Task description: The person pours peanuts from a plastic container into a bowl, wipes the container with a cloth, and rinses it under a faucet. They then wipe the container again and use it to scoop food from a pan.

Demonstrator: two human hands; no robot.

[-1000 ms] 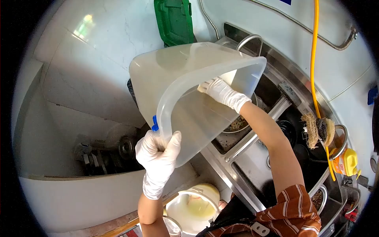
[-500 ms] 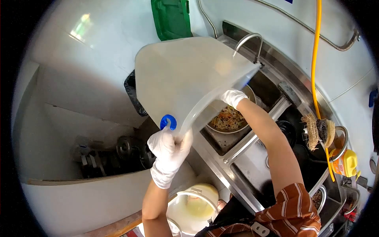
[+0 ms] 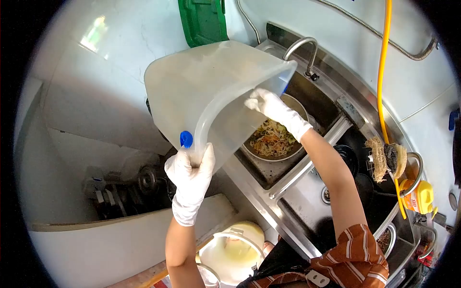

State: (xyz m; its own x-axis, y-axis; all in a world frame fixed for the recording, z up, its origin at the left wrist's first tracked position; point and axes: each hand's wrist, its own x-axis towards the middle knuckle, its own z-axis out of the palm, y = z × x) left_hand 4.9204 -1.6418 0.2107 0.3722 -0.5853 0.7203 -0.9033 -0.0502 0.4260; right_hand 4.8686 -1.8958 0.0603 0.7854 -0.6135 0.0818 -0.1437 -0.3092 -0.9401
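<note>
A large translucent plastic tub (image 3: 192, 81) is tilted over the left sink basin, its open side facing me. My left hand (image 3: 192, 180), in a white glove, grips its near rim just below a blue clip (image 3: 186, 139). At the tub's opening is my gloved right hand (image 3: 276, 109), its fingers curled; whatever they hold, if anything, is too small to tell. Below that hand a round strainer (image 3: 261, 158) rests in the basin with shredded vegetable scraps (image 3: 273, 139) in it.
A curved faucet (image 3: 307, 45) stands behind the basin. To the right are a second basin (image 3: 307, 204), a yellow hose (image 3: 382, 81), scrubbers (image 3: 379, 158) and a yellow bottle (image 3: 422, 197). A white bucket (image 3: 261, 235) sits below; a green lid (image 3: 204, 21) is at the back.
The tub has shifted left and turned, showing more of its inside. My left hand has moved left with it. My right hand has risen to the left, and more of the strainer shows.
</note>
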